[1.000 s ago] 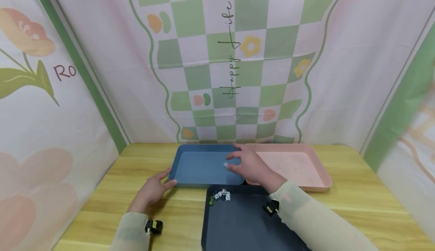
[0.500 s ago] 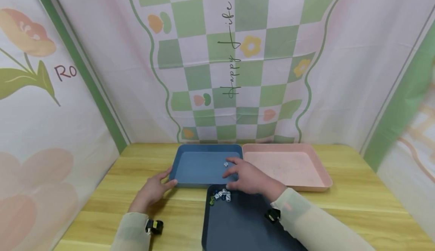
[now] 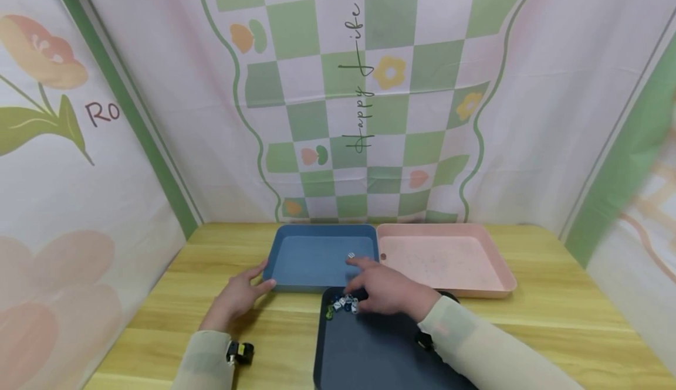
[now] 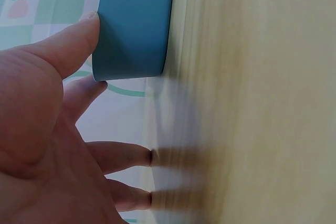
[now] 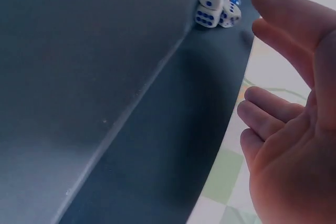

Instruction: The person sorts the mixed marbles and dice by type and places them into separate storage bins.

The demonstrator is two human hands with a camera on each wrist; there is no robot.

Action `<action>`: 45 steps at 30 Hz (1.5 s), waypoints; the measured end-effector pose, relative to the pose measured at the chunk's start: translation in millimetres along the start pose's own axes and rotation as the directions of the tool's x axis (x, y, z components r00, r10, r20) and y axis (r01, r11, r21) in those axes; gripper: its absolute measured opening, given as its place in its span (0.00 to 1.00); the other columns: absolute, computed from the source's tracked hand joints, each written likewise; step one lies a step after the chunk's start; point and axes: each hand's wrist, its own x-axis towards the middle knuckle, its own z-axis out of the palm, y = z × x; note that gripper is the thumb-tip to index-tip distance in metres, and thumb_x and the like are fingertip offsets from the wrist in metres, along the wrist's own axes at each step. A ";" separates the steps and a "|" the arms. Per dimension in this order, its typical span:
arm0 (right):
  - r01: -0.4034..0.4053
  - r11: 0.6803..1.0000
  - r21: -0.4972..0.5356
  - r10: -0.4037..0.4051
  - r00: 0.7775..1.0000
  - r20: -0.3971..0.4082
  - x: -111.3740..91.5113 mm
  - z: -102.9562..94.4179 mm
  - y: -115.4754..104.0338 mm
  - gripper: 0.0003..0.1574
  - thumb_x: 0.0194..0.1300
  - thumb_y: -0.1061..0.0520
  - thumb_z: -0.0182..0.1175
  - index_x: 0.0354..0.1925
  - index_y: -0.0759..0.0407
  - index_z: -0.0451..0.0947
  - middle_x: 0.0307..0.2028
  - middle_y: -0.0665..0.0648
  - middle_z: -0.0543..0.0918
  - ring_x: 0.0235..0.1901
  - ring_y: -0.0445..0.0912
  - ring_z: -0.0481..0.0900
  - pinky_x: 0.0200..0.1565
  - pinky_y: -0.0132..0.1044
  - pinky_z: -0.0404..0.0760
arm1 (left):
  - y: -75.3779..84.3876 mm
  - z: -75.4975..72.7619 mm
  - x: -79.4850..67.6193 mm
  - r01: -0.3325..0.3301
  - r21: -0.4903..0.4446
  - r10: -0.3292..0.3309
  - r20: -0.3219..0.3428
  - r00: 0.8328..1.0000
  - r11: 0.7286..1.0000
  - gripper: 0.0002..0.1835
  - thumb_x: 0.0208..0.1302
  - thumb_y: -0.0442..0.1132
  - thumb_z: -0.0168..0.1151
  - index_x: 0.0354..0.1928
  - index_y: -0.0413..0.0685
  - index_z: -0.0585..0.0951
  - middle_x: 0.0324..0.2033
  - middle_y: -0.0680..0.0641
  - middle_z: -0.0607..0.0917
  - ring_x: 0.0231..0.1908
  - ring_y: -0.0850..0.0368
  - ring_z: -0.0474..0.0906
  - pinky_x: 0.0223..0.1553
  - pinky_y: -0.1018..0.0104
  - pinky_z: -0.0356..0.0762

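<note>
In the dark tray's far left corner lies a cluster of white dice with coloured pips, some stacked; blue and green pieces lie among them. My right hand hovers over that tray's far edge, thumb and index finger apart beside the dice. Nothing sits between those fingers in the right wrist view. One white die lies in the blue tray, just beyond the right fingers. My left hand touches the blue tray's near left corner with thumb and index finger; its other fingers reach down to the table.
A pink tray stands against the blue tray's right side, with a small brown spot near its left rim. All three trays rest on a wooden table. A patterned curtain hangs behind.
My right hand has moved back from above the blue tray to the dice in the dark tray. The die in the blue tray stays put. My left hand has kept its place.
</note>
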 end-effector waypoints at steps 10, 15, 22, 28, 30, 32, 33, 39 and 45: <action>-0.020 0.998 -0.054 0.022 0.999 0.036 1.4 5.2 0.5 0.12 0.58 0.51 0.73 0.42 0.44 0.87 0.73 0.62 0.61 0.71 0.59 0.58 0.64 0.59 0.66 | 0.6 -0.4 -1.2 0.002 -0.015 -0.002 0.002 1.000 1.000 0.37 0.71 0.59 0.57 0.77 0.64 0.59 0.72 0.35 0.63 0.69 0.29 0.54 0.64 0.28 0.51; -0.032 0.998 -0.050 0.035 0.998 0.055 0.3 4.3 3.3 0.16 0.56 0.55 0.73 0.45 0.46 0.87 0.73 0.62 0.61 0.72 0.58 0.57 0.66 0.57 0.63 | 0.1 -0.6 -0.5 -0.002 -0.009 0.002 0.002 1.000 1.000 0.37 0.71 0.60 0.57 0.77 0.64 0.59 0.72 0.35 0.63 0.69 0.28 0.54 0.64 0.27 0.50; -0.004 0.995 -0.098 0.010 0.998 0.058 -2.3 4.5 3.6 0.11 0.57 0.58 0.70 0.39 0.44 0.86 0.71 0.63 0.65 0.70 0.60 0.61 0.66 0.57 0.64 | 0.0 -1.0 -0.2 0.001 0.005 -0.001 0.004 1.000 1.000 0.37 0.71 0.60 0.57 0.77 0.63 0.59 0.72 0.36 0.63 0.69 0.25 0.50 0.63 0.25 0.46; -0.033 0.993 -0.111 0.041 0.997 0.067 -2.0 6.6 3.3 0.11 0.55 0.56 0.72 0.38 0.42 0.86 0.71 0.61 0.65 0.70 0.60 0.61 0.66 0.57 0.64 | 0.7 -0.9 -0.5 0.002 0.011 -0.002 0.005 1.000 1.000 0.38 0.71 0.61 0.56 0.78 0.64 0.58 0.72 0.36 0.63 0.69 0.24 0.48 0.63 0.25 0.45; -0.036 0.991 -0.126 0.046 0.997 0.070 -1.9 7.8 3.2 0.12 0.55 0.55 0.73 0.39 0.43 0.86 0.71 0.61 0.65 0.69 0.60 0.62 0.66 0.57 0.64 | 1.0 -0.7 -0.5 0.002 0.011 -0.002 0.005 1.000 1.000 0.38 0.70 0.62 0.56 0.78 0.64 0.58 0.72 0.36 0.63 0.69 0.25 0.49 0.63 0.25 0.45; -0.035 0.990 -0.140 0.046 0.996 0.076 -1.9 8.6 3.0 0.10 0.56 0.54 0.73 0.38 0.43 0.86 0.70 0.61 0.66 0.69 0.59 0.62 0.66 0.56 0.64 | 1.0 -0.7 -0.5 0.002 0.006 -0.002 0.004 1.000 1.000 0.38 0.70 0.62 0.56 0.77 0.65 0.58 0.72 0.36 0.63 0.69 0.26 0.51 0.63 0.26 0.47; -0.033 0.989 -0.146 0.045 0.996 0.080 -2.0 8.9 2.9 0.08 0.56 0.53 0.73 0.37 0.43 0.86 0.70 0.61 0.66 0.69 0.59 0.63 0.66 0.56 0.64 | 1.0 -0.6 -0.4 0.001 0.004 -0.001 0.004 1.000 1.000 0.38 0.70 0.62 0.57 0.77 0.65 0.58 0.72 0.36 0.63 0.69 0.26 0.51 0.64 0.26 0.47; -0.017 0.988 -0.152 0.029 0.996 0.080 -1.8 9.2 2.9 0.06 0.57 0.52 0.73 0.32 0.42 0.84 0.69 0.61 0.68 0.70 0.55 0.63 0.68 0.53 0.63 | 1.3 -0.8 -0.7 0.002 -0.007 -0.002 0.002 1.000 1.000 0.37 0.70 0.61 0.57 0.77 0.65 0.59 0.72 0.35 0.63 0.69 0.27 0.54 0.64 0.27 0.49; -0.006 0.991 -0.135 0.019 0.996 0.090 -1.1 8.4 1.5 0.06 0.58 0.52 0.72 0.30 0.42 0.83 0.68 0.61 0.69 0.70 0.54 0.62 0.69 0.51 0.60 | 0.5 -1.1 -0.3 -0.010 0.005 0.010 0.002 1.000 1.000 0.37 0.71 0.60 0.57 0.77 0.63 0.59 0.72 0.36 0.63 0.69 0.25 0.49 0.64 0.26 0.46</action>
